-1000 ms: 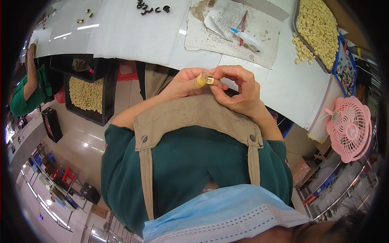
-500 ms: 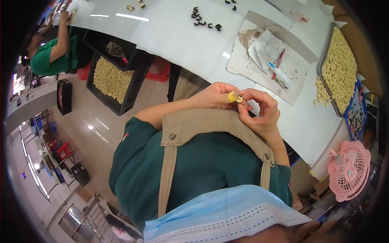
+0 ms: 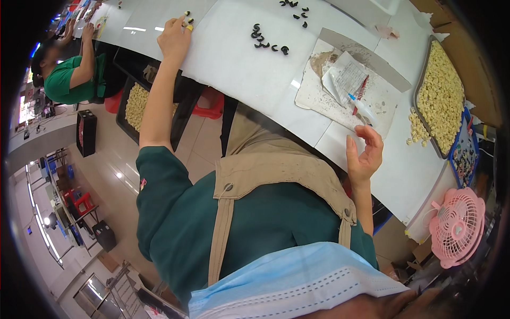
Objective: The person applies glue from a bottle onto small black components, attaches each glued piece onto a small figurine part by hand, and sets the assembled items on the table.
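Observation:
My left hand (image 3: 174,41) reaches out to the far left part of the white table, a yellow wrap on its thumb. Its fingers are bent together beside a few small cream-and-black pieces (image 3: 187,14); whatever lies between the fingertips is too small to make out. Near the table's front edge, my right hand (image 3: 363,155) is raised with thumb and fingers apart and nothing in it. Just beyond it lies a stained white board (image 3: 313,87), bearing a crumpled printed paper (image 3: 344,74) and a white tube with a blue tip (image 3: 365,112).
Loose black curved pieces (image 3: 260,38) lie mid-table. A tray (image 3: 443,90) heaped with cream pieces stands at the right, beside a blue tray (image 3: 465,154) and a pink fan (image 3: 457,226). Below the table at left is a black crate (image 3: 180,118). A co-worker (image 3: 71,80) sits far left.
My hands were together at my chest, handling a small cream-and-black piece. The left has swung out to the far left of the table; the right has drawn away and opened.

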`<state>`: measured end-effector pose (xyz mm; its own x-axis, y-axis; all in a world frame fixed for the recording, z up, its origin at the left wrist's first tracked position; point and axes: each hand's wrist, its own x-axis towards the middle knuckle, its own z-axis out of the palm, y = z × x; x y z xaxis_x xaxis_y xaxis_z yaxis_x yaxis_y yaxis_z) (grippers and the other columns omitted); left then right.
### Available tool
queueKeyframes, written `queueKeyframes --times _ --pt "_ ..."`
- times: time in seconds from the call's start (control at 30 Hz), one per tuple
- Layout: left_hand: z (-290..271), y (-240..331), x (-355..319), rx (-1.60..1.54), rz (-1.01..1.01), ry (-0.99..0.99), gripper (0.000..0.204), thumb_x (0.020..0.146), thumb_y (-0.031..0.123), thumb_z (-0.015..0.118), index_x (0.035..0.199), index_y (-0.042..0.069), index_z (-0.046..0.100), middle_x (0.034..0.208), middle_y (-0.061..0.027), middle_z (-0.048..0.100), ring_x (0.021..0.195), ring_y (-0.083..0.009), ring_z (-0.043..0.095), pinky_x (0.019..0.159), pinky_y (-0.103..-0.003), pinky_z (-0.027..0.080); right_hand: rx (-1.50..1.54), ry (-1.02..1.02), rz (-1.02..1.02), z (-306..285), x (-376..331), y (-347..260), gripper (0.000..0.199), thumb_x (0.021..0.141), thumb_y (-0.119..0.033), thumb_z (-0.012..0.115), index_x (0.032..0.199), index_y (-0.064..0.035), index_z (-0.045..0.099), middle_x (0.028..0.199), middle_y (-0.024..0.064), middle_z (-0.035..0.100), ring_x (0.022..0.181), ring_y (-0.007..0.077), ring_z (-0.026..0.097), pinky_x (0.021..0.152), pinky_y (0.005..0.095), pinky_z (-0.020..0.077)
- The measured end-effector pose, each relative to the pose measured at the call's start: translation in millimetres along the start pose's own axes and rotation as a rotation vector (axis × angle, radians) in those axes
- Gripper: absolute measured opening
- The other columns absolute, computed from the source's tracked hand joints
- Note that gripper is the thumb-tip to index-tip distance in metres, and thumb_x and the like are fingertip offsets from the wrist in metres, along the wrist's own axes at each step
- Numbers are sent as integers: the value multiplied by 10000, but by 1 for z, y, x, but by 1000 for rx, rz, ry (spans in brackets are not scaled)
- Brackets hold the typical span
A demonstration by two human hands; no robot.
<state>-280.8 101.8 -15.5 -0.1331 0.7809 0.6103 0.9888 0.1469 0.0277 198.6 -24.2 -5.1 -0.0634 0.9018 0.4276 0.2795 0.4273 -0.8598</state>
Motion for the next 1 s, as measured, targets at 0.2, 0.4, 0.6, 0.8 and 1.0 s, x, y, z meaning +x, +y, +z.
queueKeyframes --times 0.2,0.4,0.6,0.8,1.0 --pt "-5 88 5 -576 184 -203 213 719 146 644 931 124 653 954 -55 599 805 -214 584 710 -306 463 -55 1 -9 2 -1 5 259 752 30 624 1000 16 551 837 95 601 734 156 570 696 256 463" --pt "-2 116 23 -555 167 -558 221 739 165 628 956 143 662 933 -43 602 742 -181 575 691 -301 465 -95 -21 -17 1 2 2 142 762 40 609 900 20 584 813 92 600 699 153 569 654 241 461" --pt "-4 122 26 -539 172 -558 203 751 153 618 945 116 666 912 -49 604 754 -192 579 698 -294 465 -83 -60 11 -1 3 -2 135 784 35 601 916 34 575 870 81 597 766 128 551 713 232 444" --pt "1 119 19 -653 209 -525 175 757 133 633 921 80 662 904 -62 598 768 -210 591 708 -293 472 -204 49 -64 -15 11 -9 133 754 52 605 881 16 593 823 98 610 718 165 580 672 245 465" --pt "-2 130 14 -767 78 -372 177 808 86 590 979 63 626 934 -37 615 786 -135 588 694 -249 472 -327 148 168 -31 39 1 198 767 -75 654 951 -24 600 921 72 616 818 157 567 706 266 433"
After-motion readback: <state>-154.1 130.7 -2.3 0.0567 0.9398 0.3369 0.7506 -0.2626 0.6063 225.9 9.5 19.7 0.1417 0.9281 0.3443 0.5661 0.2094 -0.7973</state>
